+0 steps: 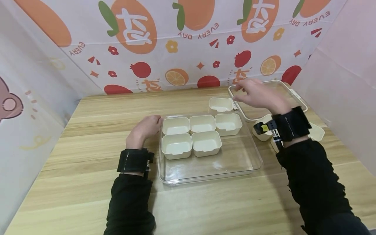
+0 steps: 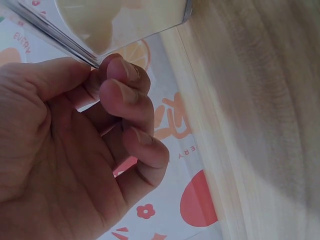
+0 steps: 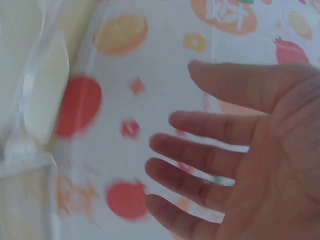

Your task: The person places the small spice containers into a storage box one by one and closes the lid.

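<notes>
A clear plastic box sits on the table, with several small cream bins in two rows inside it. My left hand is at the box's left rear corner; in the left wrist view its thumb and forefinger pinch the rim, the other fingers curled below. My right hand hovers over the cream-rimmed clear lid, holding nothing. In the right wrist view its fingers are spread and slightly bent. Close to that hand, another cream bin stands just behind the box.
More cream bins stand right of the box, partly hidden by the right wrist. A fruit-print cloth hangs along the table's back edge. Plain pale curtains close off the sides. Wooden tabletop extends left of the box.
</notes>
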A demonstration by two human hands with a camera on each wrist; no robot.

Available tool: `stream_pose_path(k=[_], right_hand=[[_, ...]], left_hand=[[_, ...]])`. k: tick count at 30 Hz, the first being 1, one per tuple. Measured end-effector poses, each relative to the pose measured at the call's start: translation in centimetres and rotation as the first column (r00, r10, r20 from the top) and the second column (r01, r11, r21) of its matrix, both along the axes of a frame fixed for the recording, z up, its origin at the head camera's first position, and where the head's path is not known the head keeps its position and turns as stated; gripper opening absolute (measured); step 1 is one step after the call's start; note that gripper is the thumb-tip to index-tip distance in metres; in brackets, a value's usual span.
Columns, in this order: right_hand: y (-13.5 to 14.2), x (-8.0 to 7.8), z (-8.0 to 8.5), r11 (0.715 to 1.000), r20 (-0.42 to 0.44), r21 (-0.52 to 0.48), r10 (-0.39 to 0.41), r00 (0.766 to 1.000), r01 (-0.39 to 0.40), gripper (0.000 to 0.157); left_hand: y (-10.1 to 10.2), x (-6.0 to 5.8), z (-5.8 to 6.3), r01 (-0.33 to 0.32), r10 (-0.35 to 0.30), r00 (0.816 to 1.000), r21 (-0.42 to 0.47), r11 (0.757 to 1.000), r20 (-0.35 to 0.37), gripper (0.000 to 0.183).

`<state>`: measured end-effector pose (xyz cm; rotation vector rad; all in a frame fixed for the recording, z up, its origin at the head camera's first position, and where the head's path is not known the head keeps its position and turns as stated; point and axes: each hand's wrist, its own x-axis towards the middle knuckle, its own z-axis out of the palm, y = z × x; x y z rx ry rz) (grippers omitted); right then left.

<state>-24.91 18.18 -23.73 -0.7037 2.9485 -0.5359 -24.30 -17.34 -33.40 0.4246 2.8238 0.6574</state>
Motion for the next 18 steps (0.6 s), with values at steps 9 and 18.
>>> stream_pose_path(k=[9,18], right_hand=[[-2.4,-4.3,-2.1,0.993,0.051,-0.048,-0.102,0.993,0.105,0.044],[-2.8,-6.5,-3.9,0.991,0.190,0.008,-0.131,0.973,0.131,0.059]], left_hand=[[-0.1,0.0,0.0,-0.006,0.005,1.000,-0.027,1.000,-0.011,0.030],[-0.1,0.1,0.1,-0.002,0.002,1.000,-0.028,1.000,0.003,0.031]])
